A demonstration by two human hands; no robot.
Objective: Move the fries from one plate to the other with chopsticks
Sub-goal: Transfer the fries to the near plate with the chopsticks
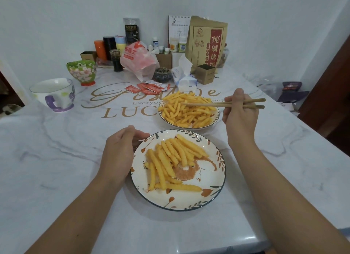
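While right hand (240, 113) grips, chopsticks (223, 103) level, tips pointing left

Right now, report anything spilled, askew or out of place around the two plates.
No fries lie off either plate. The red sauce packets lie loosely scattered on the table behind the far plate. A tissue juts crookedly from the tissue pack.

Head view — downward, close over table (56, 159)
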